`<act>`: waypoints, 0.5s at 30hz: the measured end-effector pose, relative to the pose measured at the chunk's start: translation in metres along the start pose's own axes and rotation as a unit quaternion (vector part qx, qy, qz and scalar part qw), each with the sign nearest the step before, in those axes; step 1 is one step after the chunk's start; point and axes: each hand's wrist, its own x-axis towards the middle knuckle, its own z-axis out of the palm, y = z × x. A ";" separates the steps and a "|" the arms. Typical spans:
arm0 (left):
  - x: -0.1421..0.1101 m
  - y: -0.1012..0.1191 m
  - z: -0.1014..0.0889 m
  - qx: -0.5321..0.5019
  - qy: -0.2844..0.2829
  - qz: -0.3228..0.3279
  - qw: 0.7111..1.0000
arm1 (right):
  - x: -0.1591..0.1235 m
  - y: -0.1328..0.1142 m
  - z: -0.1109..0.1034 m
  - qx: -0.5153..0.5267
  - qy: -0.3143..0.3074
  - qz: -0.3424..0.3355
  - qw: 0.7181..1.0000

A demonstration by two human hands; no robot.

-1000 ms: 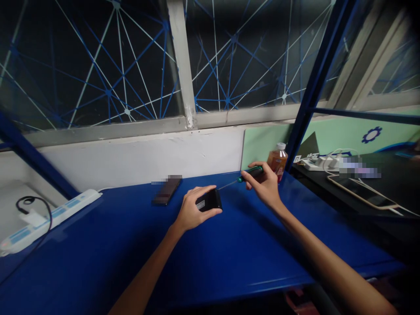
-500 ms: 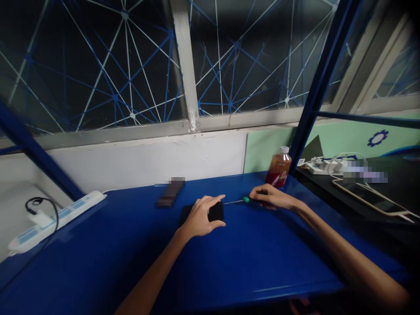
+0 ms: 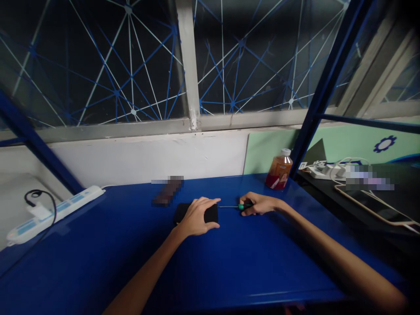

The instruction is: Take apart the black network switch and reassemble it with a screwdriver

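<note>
A flat black box-like object [image 3: 211, 214] lies on the blue table, partly covered by my left hand [image 3: 196, 217]. The thumb and fingers of that hand straddle the box and grip it along its near and far sides. In my right hand [image 3: 259, 204] is a screwdriver [image 3: 241, 207] with a green and black handle, held in a pinch. Its thin metal shaft points left, and the tip is at or close to the box's right end; contact is too small to make out.
Behind my left hand lies a dark, blurred-out slab [image 3: 169, 191]. A drink bottle [image 3: 280, 169] stands at the back right. Along the left edge runs a white power strip [image 3: 55, 214] with a black cable. A tablet-like device [image 3: 370, 201] and cables lie on the black table at right.
My right hand has moved a little left with the screwdriver, whose shaft now lies more level in view. My left hand and the black box have shifted slightly left too.
</note>
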 end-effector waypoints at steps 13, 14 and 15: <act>0.000 -0.001 0.001 0.008 0.015 0.011 1.000 | 0.003 0.006 0.008 -0.022 0.084 -0.091 0.992; 0.000 -0.001 0.002 0.010 0.015 0.012 1.000 | 0.002 0.006 0.009 -0.008 0.076 -0.080 0.994; 0.000 -0.001 0.002 0.013 0.014 0.012 1.000 | 0.002 0.006 0.011 -0.003 0.072 -0.071 0.995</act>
